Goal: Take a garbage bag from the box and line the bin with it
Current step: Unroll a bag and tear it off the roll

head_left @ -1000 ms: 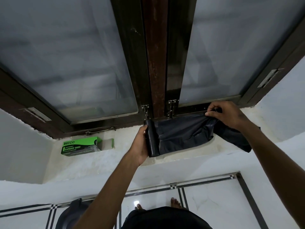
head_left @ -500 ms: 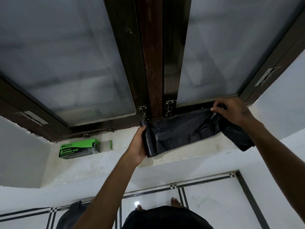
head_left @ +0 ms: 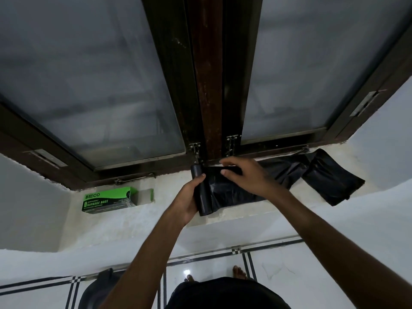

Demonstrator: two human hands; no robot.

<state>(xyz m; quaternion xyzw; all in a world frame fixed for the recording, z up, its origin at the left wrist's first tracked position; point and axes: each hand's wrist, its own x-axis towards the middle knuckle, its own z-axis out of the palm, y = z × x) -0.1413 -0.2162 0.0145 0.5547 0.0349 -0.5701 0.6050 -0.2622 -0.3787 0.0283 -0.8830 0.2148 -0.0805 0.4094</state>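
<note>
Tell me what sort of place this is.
Probably a room in a home, at a window ledge: dark wooden-framed frosted window, white plastered sill holding a green garbage-bag box, and white tiled floor with black border lines.

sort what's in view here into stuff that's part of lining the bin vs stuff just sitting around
Part of the job:
roll of black bags
unrolled bag
green bag box
bin
left hand
right hand

Just there:
window latches
window frame

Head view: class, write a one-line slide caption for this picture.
Left hand holds the black bag roll on the sill while the right hand rests on the unrolled bag.
</note>
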